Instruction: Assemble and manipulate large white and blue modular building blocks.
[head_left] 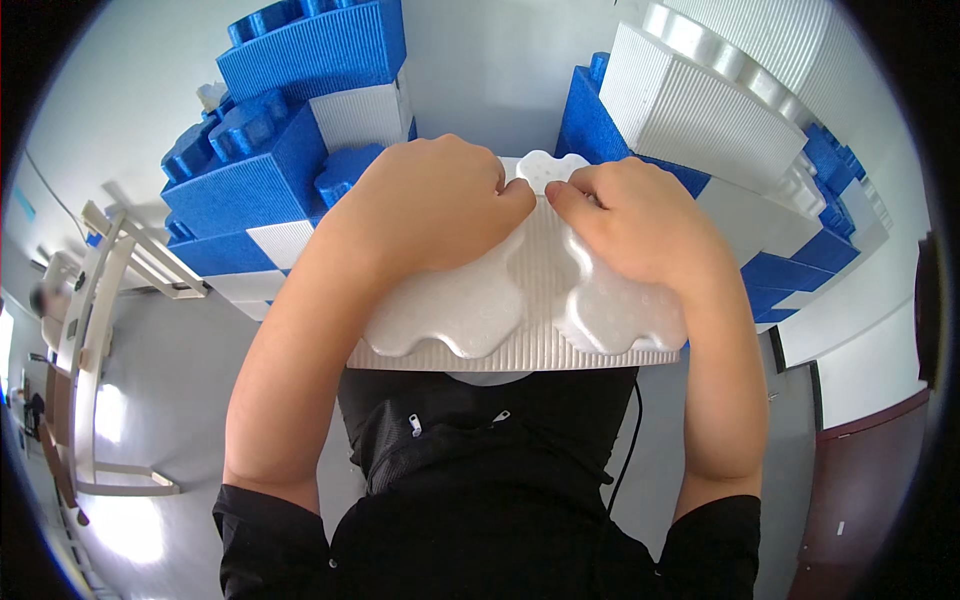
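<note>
A large white foam building block (540,285) with ribbed surfaces and smooth, lobed studs lies in front of my body. My left hand (440,205) is closed on the far left part of the block, its thumb pointing inward. On the far right part, my right hand (640,220) is closed too, with its thumb bent toward the middle. The other fingers of both hands curl down on the far side and are mostly hidden. Between the two thumbs, a white lobed stud (545,168) shows beyond the block's ribbed top.
Stacked blue and white foam blocks rise at the left (240,190) and a second stack (690,110) at the right, with a pale wall behind. A cream-coloured frame (95,340) stands on the grey floor at far left. A dark red door (860,500) is at lower right.
</note>
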